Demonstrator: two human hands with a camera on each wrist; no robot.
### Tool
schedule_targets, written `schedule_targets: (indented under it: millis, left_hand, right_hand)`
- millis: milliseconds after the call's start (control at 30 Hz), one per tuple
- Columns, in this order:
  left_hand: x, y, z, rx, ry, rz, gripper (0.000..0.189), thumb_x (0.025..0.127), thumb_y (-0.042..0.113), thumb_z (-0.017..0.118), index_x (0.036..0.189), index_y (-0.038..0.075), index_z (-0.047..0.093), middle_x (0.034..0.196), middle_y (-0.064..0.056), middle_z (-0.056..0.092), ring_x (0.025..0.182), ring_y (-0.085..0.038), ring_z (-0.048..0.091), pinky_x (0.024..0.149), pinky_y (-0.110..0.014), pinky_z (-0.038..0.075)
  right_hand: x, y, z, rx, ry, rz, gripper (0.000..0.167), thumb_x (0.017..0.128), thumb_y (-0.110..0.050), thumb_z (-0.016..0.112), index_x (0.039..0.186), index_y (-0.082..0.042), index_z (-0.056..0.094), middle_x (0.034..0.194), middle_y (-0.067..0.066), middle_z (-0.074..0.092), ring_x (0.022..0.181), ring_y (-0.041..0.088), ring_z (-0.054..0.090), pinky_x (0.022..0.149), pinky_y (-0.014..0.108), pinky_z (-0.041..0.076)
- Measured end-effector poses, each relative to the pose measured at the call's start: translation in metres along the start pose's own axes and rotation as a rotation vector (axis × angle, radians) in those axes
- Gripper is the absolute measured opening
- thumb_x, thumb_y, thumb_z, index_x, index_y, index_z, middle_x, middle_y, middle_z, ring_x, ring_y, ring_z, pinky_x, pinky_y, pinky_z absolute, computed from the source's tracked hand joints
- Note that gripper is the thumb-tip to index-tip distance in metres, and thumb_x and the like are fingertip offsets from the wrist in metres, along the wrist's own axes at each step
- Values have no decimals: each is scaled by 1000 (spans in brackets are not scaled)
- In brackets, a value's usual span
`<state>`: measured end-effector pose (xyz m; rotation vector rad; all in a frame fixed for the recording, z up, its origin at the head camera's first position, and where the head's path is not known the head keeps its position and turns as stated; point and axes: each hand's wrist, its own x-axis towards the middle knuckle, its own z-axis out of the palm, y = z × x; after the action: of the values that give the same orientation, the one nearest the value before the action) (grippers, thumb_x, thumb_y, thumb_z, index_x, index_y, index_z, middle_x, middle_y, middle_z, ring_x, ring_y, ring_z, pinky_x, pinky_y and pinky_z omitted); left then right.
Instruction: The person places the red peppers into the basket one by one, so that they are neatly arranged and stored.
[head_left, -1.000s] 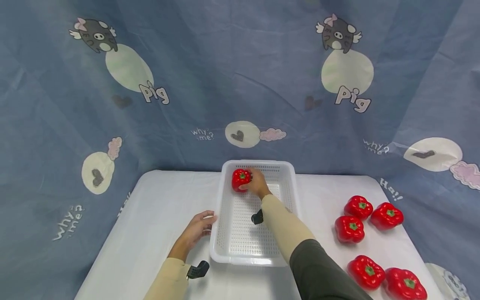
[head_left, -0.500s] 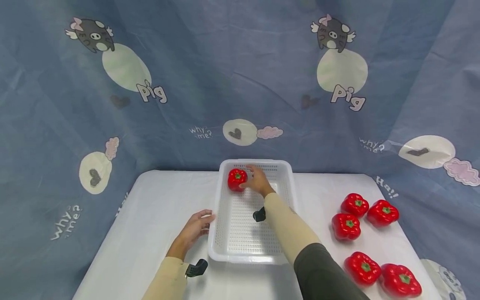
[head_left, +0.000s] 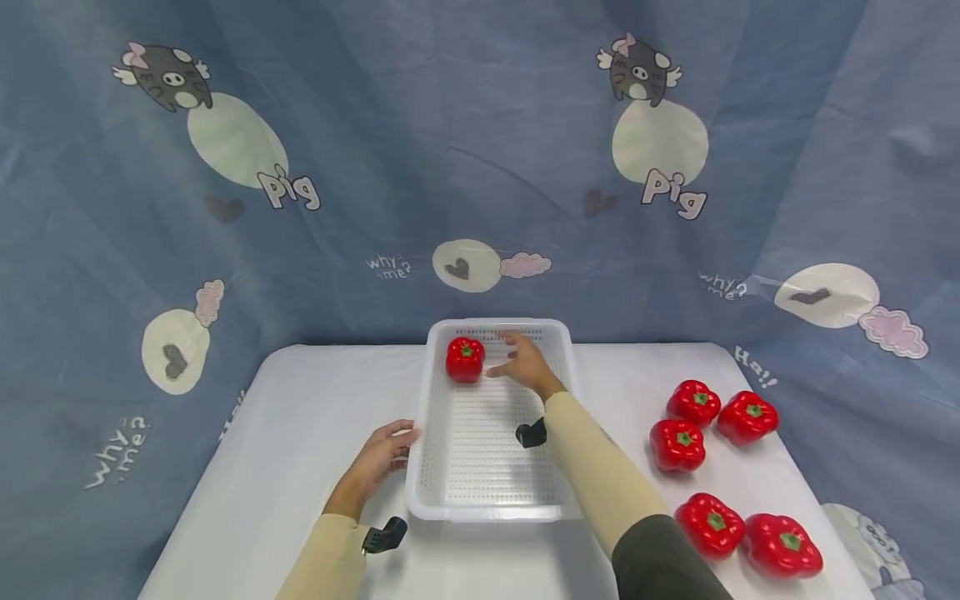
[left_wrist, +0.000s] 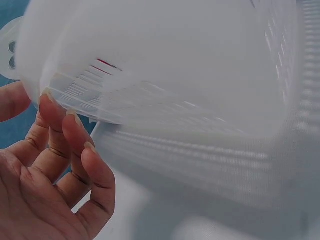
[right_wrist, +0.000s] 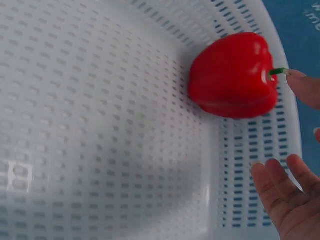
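A red bell pepper with a green stem stands in the far left corner of the white plastic basket. Just right of the pepper, my right hand is inside the basket, thumb and fingers spread apart with nothing between them. The right wrist view has the pepper against the slotted wall, the thumb tip overlapping its stem. My left hand holds the basket's left rim; in the left wrist view its bent fingertips meet the translucent wall, the thumb at the rim's other side.
Several more red bell peppers lie on the white table to the right: a group of three further back and a pair nearer. A blue printed cloth hangs behind the table.
My right hand has let go of the pepper, drawn a little to the right and spread its fingers. The pepper stays in the basket corner. My left hand remains at the rim; the head view shifts slightly.
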<state>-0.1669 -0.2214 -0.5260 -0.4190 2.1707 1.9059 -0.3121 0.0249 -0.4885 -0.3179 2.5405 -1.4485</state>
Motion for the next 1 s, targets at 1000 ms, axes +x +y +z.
schedule_targets:
  millis: [1000]
  left_hand:
    - [-2,5,-2,73,-18,4,39,96,21,57,125,-6,53,93,-6,66,80,-17,59,72,-31,47]
  right_hand:
    - [-80,11,-77,104,-28,-60,68,77,-5,78,138,-5,48,138,21,47,125,40,48,95,54,44]
